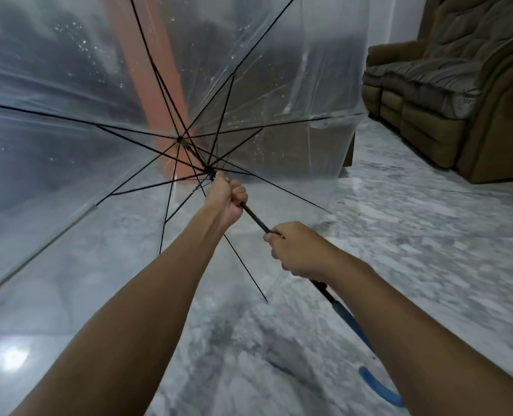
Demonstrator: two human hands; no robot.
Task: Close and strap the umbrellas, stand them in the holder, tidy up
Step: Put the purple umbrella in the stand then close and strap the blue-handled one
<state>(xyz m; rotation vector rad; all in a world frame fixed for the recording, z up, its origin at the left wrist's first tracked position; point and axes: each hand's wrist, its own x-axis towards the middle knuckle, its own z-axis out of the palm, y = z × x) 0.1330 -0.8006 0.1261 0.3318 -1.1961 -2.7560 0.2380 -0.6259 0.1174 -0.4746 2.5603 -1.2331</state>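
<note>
A clear plastic umbrella (78, 85) with black ribs is spread open in front of me, water drops on its canopy. Its black shaft (256, 220) runs down to a blue curved handle (378, 385) at the lower right. My left hand (226, 199) grips the shaft just below the runner, where the ribs meet. My right hand (298, 250) grips the shaft lower down, above the blue handle. The canopy tilts away to the upper left and hides most of what lies behind it.
A brown padded sofa (447, 94) stands at the upper right. A blurred orange upright shape (156, 85) shows through the canopy. The floor (414, 250) is glossy grey marbled tile, with a light glare at the lower left.
</note>
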